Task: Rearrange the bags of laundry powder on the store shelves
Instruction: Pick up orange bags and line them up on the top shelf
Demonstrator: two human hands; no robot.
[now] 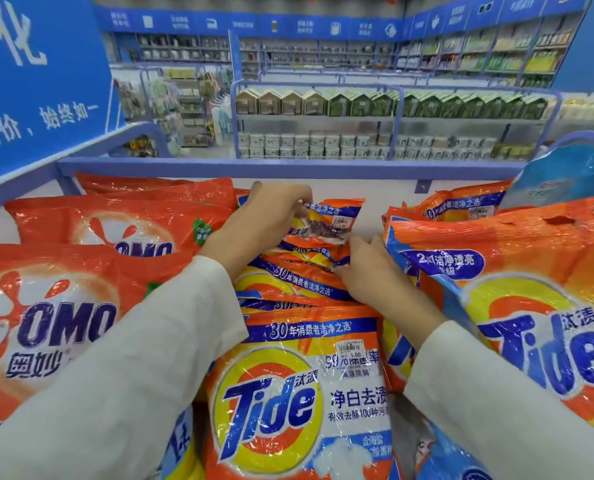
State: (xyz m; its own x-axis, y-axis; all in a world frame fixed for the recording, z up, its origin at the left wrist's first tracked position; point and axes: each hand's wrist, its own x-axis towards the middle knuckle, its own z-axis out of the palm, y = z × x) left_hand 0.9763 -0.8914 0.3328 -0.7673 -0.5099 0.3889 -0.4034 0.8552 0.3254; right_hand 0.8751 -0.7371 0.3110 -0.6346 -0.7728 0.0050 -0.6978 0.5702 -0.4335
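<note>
Bags of OMO powder lie left; left hand and right hand both pinch the rearmost small Tide bag in the middle row; large Tide bags lean right. Slick film could slip, toppling the row. White shelf, blue-railed; stocked store aisles behind.

blue sign left | blue-railed aisle shelf with cartons, tubs | far wall shelves under blue banners

Fingertips of right hand are hidden betw. small bags. Far shelves are blurred; labels can't be read. Big bag is cut off at rt edge.
</note>
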